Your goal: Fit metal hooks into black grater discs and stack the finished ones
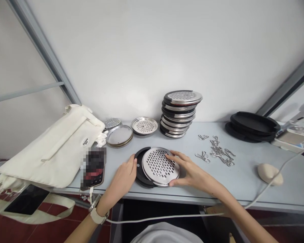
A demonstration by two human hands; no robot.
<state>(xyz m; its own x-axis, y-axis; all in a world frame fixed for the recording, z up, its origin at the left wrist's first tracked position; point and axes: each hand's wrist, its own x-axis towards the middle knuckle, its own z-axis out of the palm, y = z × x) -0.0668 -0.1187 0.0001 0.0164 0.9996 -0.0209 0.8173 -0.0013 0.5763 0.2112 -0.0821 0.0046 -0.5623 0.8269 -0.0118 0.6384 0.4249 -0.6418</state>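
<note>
A round perforated metal disc (pixel 160 166) lies flat over a black round holder (pixel 141 172) near the table's front edge. The holder's crescent rim shows around the disc's left side. My left hand (pixel 125 173) grips the holder's left edge, its fingers close together and partly hidden by the hand. Around the disc's right edge, my right hand (pixel 188 170) has its thumb at the front and its fingers at the back, with one fingertip on the perforated face. Behind them stands a leaning stack of similar metal discs with black rims (pixel 179 116).
Back left are a perforated disc (pixel 144 126) and a stack of plain discs (pixel 119 135). Several wire clips (pixel 221 152), a beige mouse (pixel 270 174) and black round trays (pixel 253 125) lie right. A white bag (pixel 53 145) and a phone (pixel 93 168) lie left; a white cable crosses in front.
</note>
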